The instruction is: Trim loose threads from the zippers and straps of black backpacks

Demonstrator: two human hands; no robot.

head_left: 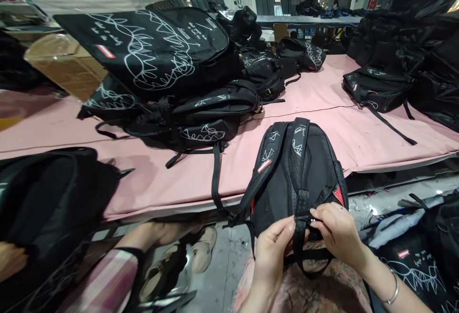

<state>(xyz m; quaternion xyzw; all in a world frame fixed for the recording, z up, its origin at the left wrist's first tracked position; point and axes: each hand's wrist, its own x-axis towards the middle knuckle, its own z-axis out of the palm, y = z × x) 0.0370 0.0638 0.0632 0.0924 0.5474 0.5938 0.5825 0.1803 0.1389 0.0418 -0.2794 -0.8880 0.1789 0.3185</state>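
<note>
A black backpack (304,174) with white scribble print lies back-side up, hanging over the near edge of the pink table (322,107) toward my lap. My left hand (274,248) pinches the lower end of its right shoulder strap (300,227). My right hand (337,229) is closed on the same strap at its buckle, just right of my left hand. The other shoulder strap runs down the left with a red-and-white label.
A pile of matching black backpacks (172,83) lies on the table behind. More bags lie at right (376,88) and lower right on the floor. A black bag (46,198) rests at left. Another person's leg and sandalled feet (172,260) are under the table.
</note>
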